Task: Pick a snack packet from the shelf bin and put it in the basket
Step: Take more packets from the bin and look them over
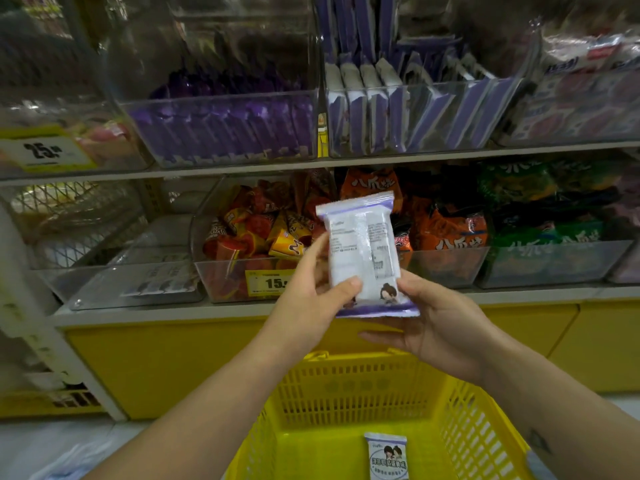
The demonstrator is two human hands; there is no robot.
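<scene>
I hold a white and purple snack packet upright in front of the lower shelf, its printed back toward me. My left hand grips its left edge, thumb across the front. My right hand cups its lower right corner from underneath. Directly below stands a yellow plastic basket with one matching packet lying on its floor. The clear shelf bin with several of the same purple packets sits on the upper shelf, above and right of my hands.
Clear bins line both shelves: purple packs upper left, orange and red snacks behind my left hand, orange bags and green bags to the right. Yellow price tags hang at the shelf fronts. A yellow cabinet base runs below.
</scene>
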